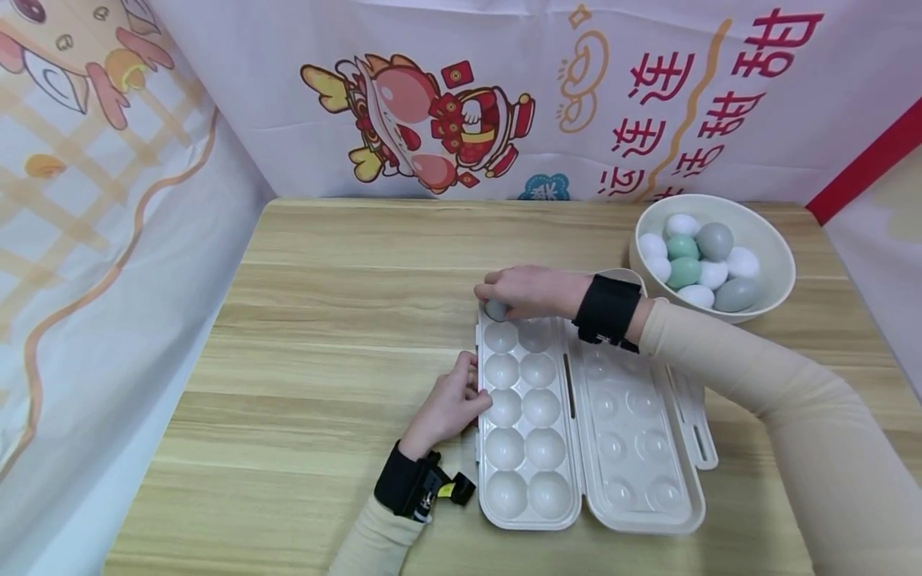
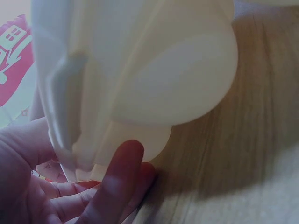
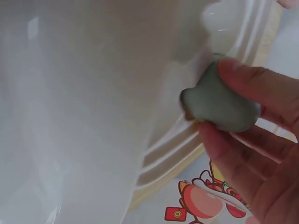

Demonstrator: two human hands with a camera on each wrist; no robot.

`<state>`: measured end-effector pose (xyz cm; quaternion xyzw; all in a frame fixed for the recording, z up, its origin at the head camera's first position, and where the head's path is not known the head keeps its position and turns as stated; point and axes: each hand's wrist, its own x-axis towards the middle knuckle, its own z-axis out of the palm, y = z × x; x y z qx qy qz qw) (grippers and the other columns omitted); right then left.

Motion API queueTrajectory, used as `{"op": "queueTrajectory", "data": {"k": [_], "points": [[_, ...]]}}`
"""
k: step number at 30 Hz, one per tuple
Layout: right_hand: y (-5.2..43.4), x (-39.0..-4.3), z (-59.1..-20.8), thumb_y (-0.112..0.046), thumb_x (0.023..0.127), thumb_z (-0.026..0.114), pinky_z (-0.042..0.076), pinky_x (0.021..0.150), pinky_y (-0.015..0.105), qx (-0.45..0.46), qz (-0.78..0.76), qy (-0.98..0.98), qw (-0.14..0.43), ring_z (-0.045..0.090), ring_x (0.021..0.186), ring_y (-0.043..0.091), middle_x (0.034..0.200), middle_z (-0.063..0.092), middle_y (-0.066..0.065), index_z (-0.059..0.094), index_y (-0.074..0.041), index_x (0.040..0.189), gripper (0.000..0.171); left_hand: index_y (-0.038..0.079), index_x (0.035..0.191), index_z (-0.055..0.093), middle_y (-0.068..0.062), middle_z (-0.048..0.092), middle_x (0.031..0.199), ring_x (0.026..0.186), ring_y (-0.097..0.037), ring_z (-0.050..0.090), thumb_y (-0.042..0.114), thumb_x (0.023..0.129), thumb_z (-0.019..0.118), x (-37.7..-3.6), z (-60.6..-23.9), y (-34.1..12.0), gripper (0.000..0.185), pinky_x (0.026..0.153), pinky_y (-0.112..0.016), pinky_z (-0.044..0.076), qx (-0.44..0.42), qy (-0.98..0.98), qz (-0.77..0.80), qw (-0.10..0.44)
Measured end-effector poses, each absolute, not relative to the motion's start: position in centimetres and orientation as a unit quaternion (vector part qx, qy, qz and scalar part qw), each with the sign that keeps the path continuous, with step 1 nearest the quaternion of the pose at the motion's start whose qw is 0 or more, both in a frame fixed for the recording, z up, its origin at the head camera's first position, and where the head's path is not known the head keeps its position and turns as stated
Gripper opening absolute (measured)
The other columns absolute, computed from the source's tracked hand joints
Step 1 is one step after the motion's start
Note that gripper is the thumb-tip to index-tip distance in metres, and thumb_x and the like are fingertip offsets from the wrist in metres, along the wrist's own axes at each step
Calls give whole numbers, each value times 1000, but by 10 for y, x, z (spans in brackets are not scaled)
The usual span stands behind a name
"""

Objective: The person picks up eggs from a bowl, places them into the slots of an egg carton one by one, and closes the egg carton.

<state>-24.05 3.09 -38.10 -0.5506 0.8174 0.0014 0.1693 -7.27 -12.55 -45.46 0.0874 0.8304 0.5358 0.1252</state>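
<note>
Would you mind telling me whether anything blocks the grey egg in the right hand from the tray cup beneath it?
Nothing visible does. The right hand pinches the grey egg right over the far-left cup of the egg tray, and the cups that show hold nothing. The left hand only touches the tray's left edge.

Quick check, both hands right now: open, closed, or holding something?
Left hand: open, straight fingers resting against the left side of the egg tray.
Right hand: fingers pinching a grey-green egg at the tray's far-left cup.
</note>
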Motion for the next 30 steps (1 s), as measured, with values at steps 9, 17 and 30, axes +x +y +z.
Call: {"op": "queueTrajectory", "data": {"k": [9, 17, 30], "points": [[30, -240, -386, -9, 81, 79, 53, 74, 32, -590, 33, 801, 97, 58, 88, 23, 105, 58, 12, 61, -7, 117, 40, 1, 117, 42, -5, 66, 84, 70, -11, 60, -2, 83, 54, -72, -455, -128, 36, 60, -23, 47, 92, 831, 534, 124], [29, -240, -385, -11, 82, 78, 53, 76, 31, -576, 50, 810, 103, 59, 90, 24, 106, 58, 13, 61, -6, 118, 40, 0, 117, 42, -4, 65, 82, 69, -11, 59, -2, 83, 53, -73, -453, -128, 36, 60, -23, 46, 92, 829, 537, 127], [36, -239, -381, -15, 84, 77, 54, 82, 32, -568, 48, 814, 106, 59, 95, 25, 114, 59, 13, 59, -8, 124, 45, 1, 118, 42, -6, 66, 85, 70, -12, 59, -2, 84, 53, -73, -452, -127, 36, 60, -24, 47, 89, 828, 538, 133]]}}
